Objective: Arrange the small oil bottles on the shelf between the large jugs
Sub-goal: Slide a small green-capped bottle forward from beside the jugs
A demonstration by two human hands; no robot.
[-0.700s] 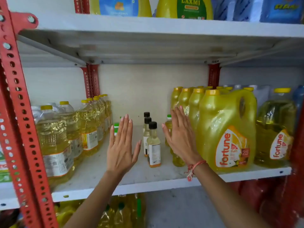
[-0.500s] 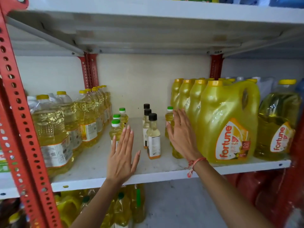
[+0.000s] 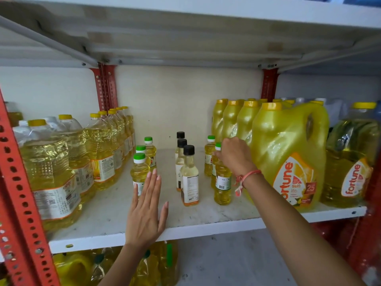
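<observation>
Bare shelf (image 3: 216, 211) lane between black-capped and green-capped bottle (image 3: 222, 182) rows.

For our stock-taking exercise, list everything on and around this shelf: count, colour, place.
Green-capped bottles: three left, at least two right, yellow oil.
Black-capped bottles: three, pale oil, centre row.
Clear jugs: a row, yellow caps, shelf left.
Yellow jugs: a row, shelf right.
Far-right jug: one, clear, yellow cap.
Shelf: white, red posts.
Left hand: open, flat, before the left bottles.
Right hand: closed on a right green-capped bottle.
</observation>
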